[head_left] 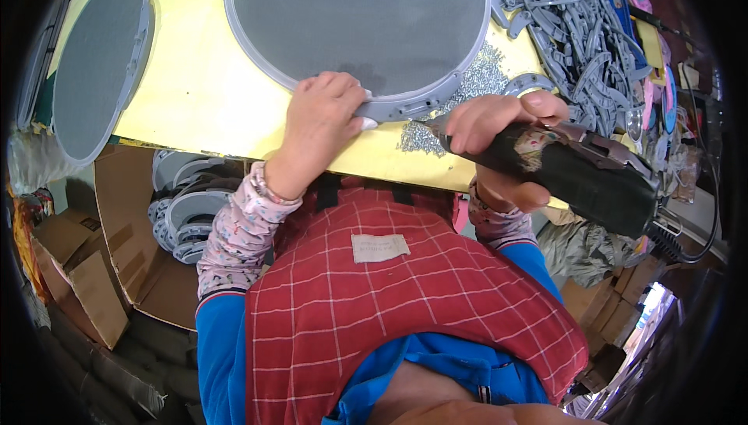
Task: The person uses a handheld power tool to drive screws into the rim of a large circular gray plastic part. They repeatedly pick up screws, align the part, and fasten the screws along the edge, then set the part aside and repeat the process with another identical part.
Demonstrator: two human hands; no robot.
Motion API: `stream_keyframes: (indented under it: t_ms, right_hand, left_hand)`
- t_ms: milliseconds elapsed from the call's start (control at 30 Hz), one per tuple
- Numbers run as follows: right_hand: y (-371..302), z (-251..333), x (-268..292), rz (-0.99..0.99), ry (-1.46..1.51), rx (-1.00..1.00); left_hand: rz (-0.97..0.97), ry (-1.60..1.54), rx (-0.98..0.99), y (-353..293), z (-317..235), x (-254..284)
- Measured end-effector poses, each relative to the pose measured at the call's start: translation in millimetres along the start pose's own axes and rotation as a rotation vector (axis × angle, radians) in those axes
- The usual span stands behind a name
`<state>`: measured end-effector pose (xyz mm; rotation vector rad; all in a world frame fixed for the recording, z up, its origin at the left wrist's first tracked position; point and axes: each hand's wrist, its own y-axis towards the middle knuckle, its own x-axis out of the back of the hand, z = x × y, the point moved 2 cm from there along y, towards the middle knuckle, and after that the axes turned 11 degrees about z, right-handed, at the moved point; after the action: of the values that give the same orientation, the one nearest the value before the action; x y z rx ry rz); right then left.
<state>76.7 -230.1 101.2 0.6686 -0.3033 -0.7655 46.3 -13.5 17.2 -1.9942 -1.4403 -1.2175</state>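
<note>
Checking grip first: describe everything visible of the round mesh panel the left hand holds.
The round mesh panel has dark grey, fabric-like mesh in a paler, plastic-looking rim, with a curved, holed piece along its near edge. The far edge is cropped. It lies over the yellow tabletop. The left hand grips the near rim; a black tool points close by.

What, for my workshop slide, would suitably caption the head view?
Left hand holds a round grey mesh panel by its rim; right hand points a black power screwdriver toward it, beside scattered screws.
</note>
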Motion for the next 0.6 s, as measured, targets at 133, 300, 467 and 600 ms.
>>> stream_keyframes:
  t_ms: [133, 300, 467, 600]
  right_hand:
    - [4.0, -5.2, -8.9, -0.044, -0.023, -0.129]
    - [4.4, -20.9, -16.0, -0.041, 0.047, -0.349]
    - [2.8, -24.7, -10.2, 0.015, 0.114, -0.333]
    - [0.4, -17.4, 3.2, -0.036, 0.089, -0.278]
  left_hand:
    - [-0.022, -0.017, -0.001, 3.4, -2.3, -5.8]
    - [-0.026, -0.078, 0.013, 0.0, -4.8, -2.1]
    - [-0.036, -0.086, 0.059, 0.0, -10.4, 1.8]
    - [-0.044, -0.112, -0.031, 1.4, -10.9, -2.2]
